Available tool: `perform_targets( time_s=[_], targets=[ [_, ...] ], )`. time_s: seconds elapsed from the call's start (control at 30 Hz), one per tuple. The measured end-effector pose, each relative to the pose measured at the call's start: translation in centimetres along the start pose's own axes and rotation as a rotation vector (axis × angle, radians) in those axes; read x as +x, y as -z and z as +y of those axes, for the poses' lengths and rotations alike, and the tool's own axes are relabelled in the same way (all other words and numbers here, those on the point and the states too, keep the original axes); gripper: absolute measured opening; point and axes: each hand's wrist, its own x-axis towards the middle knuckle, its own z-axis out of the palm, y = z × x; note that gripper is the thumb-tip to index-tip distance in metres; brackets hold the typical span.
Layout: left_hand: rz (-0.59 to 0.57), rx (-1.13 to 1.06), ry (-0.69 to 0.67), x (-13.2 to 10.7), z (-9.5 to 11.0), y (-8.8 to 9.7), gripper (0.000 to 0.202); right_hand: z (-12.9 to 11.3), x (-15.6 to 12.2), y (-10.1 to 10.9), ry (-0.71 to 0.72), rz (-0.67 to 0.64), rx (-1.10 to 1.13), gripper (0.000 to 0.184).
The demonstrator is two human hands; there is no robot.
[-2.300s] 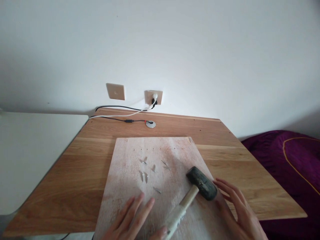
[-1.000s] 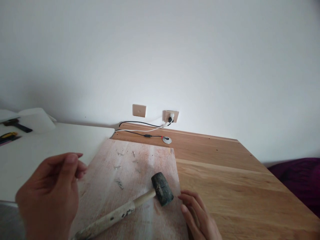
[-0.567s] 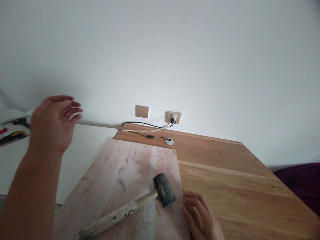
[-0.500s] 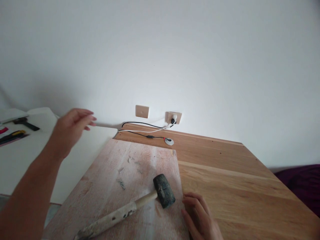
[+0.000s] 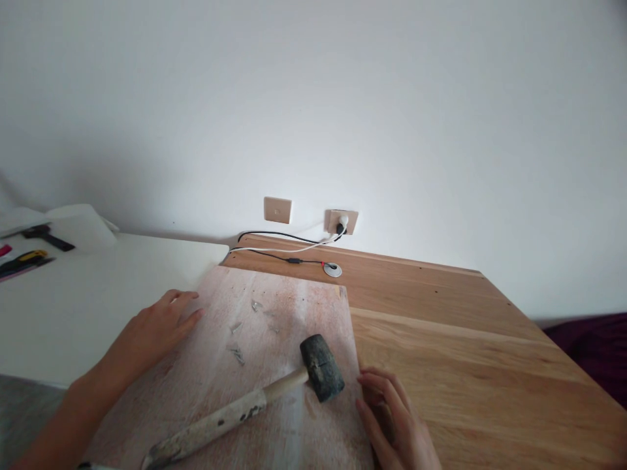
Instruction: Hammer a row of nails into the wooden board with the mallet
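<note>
A worn, pinkish-white wooden board (image 5: 294, 313) lies flat on the wooden desk. My left hand (image 5: 159, 323) is at its left edge, fingers apart and holding nothing. At the right edge, my right hand (image 5: 399, 421) rests with curved, parted fingers, its fingertips against the board's side. Between my hands lies a mallet (image 5: 322, 367) with a black head, its paint-spotted pale handle pointing to the lower left. Beyond the handle, several small metal screws or plugs (image 5: 237, 354) are scattered on the board; their exact kind is too small to tell.
A white tabletop (image 5: 161, 261) stands on the left, with a black-and-yellow utility knife (image 5: 23, 261) and a black-handled tool (image 5: 51, 236). Cables (image 5: 274, 249) run along the wooden desk (image 5: 455, 352) to a wall socket (image 5: 341, 222). Purple fabric (image 5: 595, 349) is at right.
My left hand has come down and toward me, from above the white tabletop to the board's left edge, and its fingers have spread. My right hand stays at the board's right edge.
</note>
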Motion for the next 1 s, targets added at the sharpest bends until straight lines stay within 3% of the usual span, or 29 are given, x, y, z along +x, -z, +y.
perform_targets(
  time_s=[0.2,0.37,0.53,0.73,1.0],
  targets=[
    [0.083,0.067,-0.011,0.4,0.9,0.1,0.056,-1.0,0.2,1.4,0.000,-0.040,0.026,0.023],
    [0.151,0.013,-0.076,0.9,1.1,-1.0,0.050,-0.8,-0.4,2.1,-0.098,0.073,0.035,0.024],
    [0.174,-0.009,-0.124,0.4,3.4,-1.4,0.041,0.5,-1.6,3.6,-0.174,0.129,0.053,0.025],
    [0.010,-0.039,-0.146,-0.2,7.3,-0.7,0.047,1.8,-2.6,5.8,-0.260,0.212,0.021,0.030],
    [-0.043,-0.025,-0.214,-1.4,11.4,-0.8,0.051,3.3,-4.2,8.8,-0.462,0.308,0.025,0.043]
  ],
)
